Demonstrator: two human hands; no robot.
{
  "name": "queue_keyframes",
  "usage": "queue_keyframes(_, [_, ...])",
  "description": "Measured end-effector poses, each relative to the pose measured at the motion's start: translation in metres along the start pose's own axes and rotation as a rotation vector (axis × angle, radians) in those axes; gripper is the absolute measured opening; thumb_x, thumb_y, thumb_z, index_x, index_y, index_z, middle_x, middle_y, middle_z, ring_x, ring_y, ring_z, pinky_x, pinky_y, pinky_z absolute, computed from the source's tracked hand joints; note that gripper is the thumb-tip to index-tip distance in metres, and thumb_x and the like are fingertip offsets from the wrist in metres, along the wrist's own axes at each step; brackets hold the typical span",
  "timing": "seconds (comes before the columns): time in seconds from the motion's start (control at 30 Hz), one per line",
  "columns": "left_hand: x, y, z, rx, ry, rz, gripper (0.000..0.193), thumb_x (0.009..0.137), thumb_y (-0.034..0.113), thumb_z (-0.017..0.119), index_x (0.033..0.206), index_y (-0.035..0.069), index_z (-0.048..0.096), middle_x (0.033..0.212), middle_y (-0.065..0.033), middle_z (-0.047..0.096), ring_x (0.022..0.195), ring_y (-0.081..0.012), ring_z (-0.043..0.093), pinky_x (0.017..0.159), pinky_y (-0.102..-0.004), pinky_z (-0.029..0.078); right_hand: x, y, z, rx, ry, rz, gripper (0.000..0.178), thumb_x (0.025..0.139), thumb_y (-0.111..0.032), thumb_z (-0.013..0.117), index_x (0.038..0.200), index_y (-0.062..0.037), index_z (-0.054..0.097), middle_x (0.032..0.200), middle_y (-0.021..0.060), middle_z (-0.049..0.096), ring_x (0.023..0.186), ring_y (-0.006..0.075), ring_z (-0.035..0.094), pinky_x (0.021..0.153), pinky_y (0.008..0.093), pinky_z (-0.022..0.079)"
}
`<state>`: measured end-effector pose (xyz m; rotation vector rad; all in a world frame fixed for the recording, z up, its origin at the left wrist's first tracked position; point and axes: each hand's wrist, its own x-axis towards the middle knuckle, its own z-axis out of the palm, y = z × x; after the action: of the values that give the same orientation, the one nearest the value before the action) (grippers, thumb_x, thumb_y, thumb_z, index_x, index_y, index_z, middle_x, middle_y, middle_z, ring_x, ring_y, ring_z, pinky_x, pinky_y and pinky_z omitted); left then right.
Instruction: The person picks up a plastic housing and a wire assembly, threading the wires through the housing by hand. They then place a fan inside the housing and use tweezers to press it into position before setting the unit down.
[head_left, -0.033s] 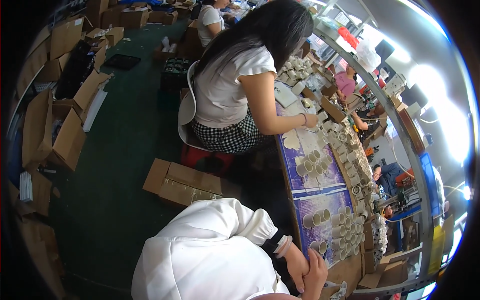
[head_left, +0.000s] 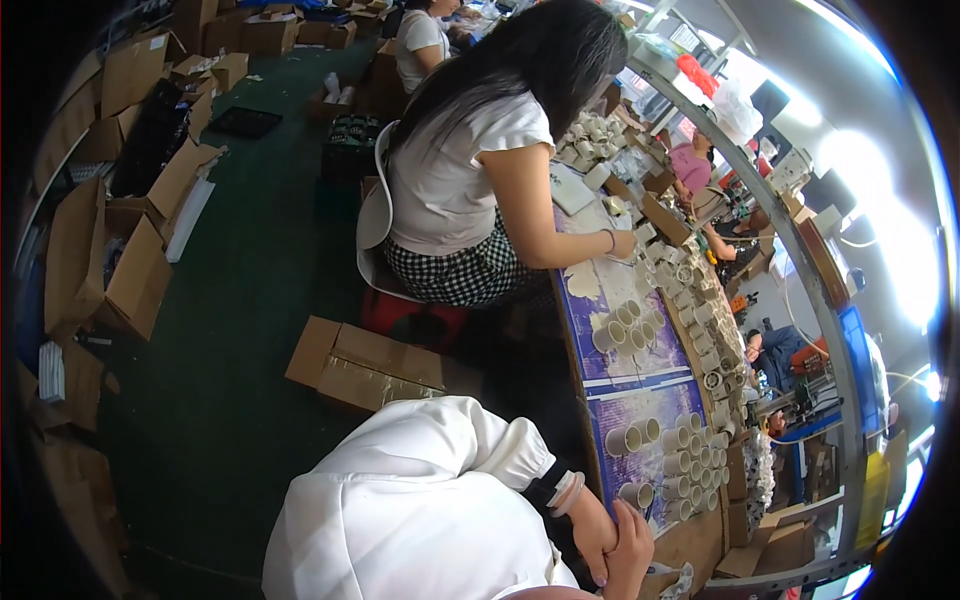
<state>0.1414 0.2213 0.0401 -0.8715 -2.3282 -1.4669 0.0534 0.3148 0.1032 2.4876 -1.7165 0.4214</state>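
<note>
My left hand (head_left: 592,528), with a black wristband and a pale bracelet at the wrist, reaches in from a white sleeve at the table's near edge. One of its fingers points down; the rest are hidden. Against it lies my right hand (head_left: 630,552), fingers stretched upward along the left hand. No held object shows in either hand. Just beyond the fingertips, an off-white cylindrical cup (head_left: 636,495) stands on a purple printed sheet (head_left: 615,412), beside a thin dark strip. Several similar cups (head_left: 677,464) stand in rows farther right.
A seated person in white (head_left: 470,180) works along the same table with a hand among more cups (head_left: 628,328). Loose cylindrical parts pile along the table's far side. A metal shelf post (head_left: 850,400) rises at right. A cardboard box (head_left: 385,368) lies on the green floor; more boxes line the left.
</note>
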Motion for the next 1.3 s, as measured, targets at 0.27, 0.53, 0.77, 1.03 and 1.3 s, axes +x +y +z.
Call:
queue_keyframes(0.27, [0.007,-0.007,0.004,-0.007,-0.138,0.100,0.041,0.096,0.033,0.057,0.112,-0.005,0.061,0.108,-0.0180,0.066,0.101,-0.0286,0.059,0.092,-0.0348,0.044,-0.008,-0.002,-0.001,-0.009,0.070,-0.009,0.034,0.073,-0.014,0.058,0.106,-0.0040,0.064,0.101,0.0127,0.066,0.091,0.0316,0.063,0.081,0.0406,0.049])
queue_keyframes(0.53, [0.006,-0.027,0.007,0.123,-0.154,0.099,0.033,0.091,0.022,0.063,0.109,-0.006,0.061,0.104,-0.0194,0.067,0.097,-0.0288,0.060,0.089,-0.0340,0.045,-0.016,0.003,0.011,-0.024,0.071,0.021,0.038,0.071,-0.015,0.060,0.108,-0.0046,0.063,0.102,0.0129,0.066,0.091,0.0331,0.063,0.081,0.0417,0.048])
queue_keyframes(0.77, [-0.001,-0.027,0.011,0.095,-0.116,-0.014,0.030,0.085,0.016,0.067,0.102,-0.008,0.062,0.098,-0.0209,0.067,0.095,-0.0278,0.062,0.087,-0.0337,0.046,-0.016,0.007,0.011,0.006,-0.009,0.036,0.045,0.067,-0.014,0.062,0.111,-0.0044,0.062,0.102,0.0143,0.065,0.093,0.0344,0.062,0.082,0.0418,0.048])
queue_keyframes(1.03, [0.004,-0.033,0.007,0.078,-0.165,-0.021,0.029,0.087,0.015,0.065,0.103,-0.008,0.061,0.100,-0.0201,0.067,0.096,-0.0281,0.061,0.088,-0.0347,0.046,-0.026,0.015,0.022,0.022,-0.019,0.117,0.049,0.064,-0.009,0.064,0.112,-0.0031,0.061,0.100,0.0164,0.065,0.095,0.0365,0.061,0.084,0.0430,0.048])
queue_keyframes(1.3, [0.006,-0.040,0.020,-0.032,-0.181,0.044,0.033,0.090,0.022,0.065,0.105,-0.007,0.060,0.099,-0.0185,0.067,0.093,-0.0250,0.060,0.086,-0.0326,0.046,-0.036,0.013,0.024,0.057,-0.029,0.141,0.047,0.065,-0.010,0.064,0.112,-0.0019,0.061,0.098,0.0175,0.065,0.091,0.0365,0.062,0.081,0.0430,0.049])
